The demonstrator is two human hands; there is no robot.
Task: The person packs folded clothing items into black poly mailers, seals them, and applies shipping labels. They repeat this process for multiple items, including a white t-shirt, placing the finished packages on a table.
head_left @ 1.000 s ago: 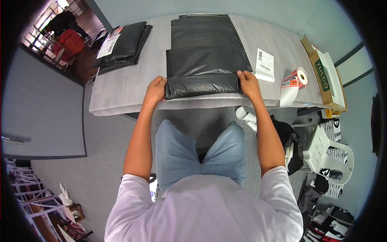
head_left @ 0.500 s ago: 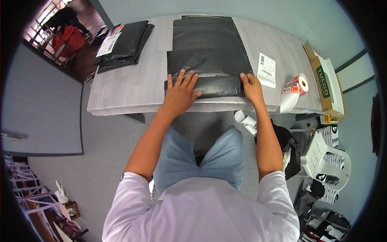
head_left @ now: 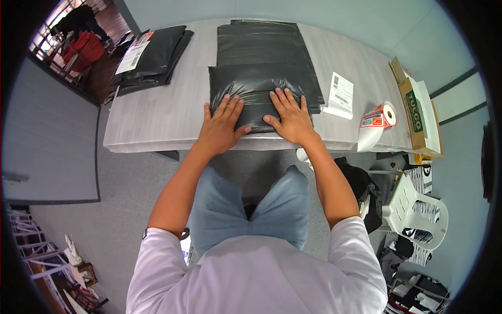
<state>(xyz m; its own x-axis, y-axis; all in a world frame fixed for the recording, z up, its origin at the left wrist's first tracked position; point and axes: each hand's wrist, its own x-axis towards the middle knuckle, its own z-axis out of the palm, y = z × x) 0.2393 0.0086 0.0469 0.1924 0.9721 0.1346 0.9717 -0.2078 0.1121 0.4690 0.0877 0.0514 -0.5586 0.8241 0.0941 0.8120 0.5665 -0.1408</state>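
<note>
A black plastic mailer bag [head_left: 253,78] lies at the table's near edge, its surface creased and shiny. My left hand [head_left: 221,125] rests palm down on its left part, fingers spread. Flat on its right part lies my right hand [head_left: 289,118], fingers apart as well. Beyond and partly under this bag is a stack of flat black mailer bags [head_left: 259,44]. To the right of my right hand sits a white printed label sheet [head_left: 340,95]. What the near bag contains, if anything, is hidden.
Labelled black parcels [head_left: 157,57] are stacked at the table's far left. On the right stand a roll of stickers [head_left: 377,116] and an open cardboard box [head_left: 415,107]. A white plastic chair [head_left: 418,209] is beside the table. A person [head_left: 78,23] bends beyond the doorway.
My right hand has let go of the bag's right edge and moved left, now spread flat on top. The bag's near flap has been pressed down. My left hand stays on the bag.
</note>
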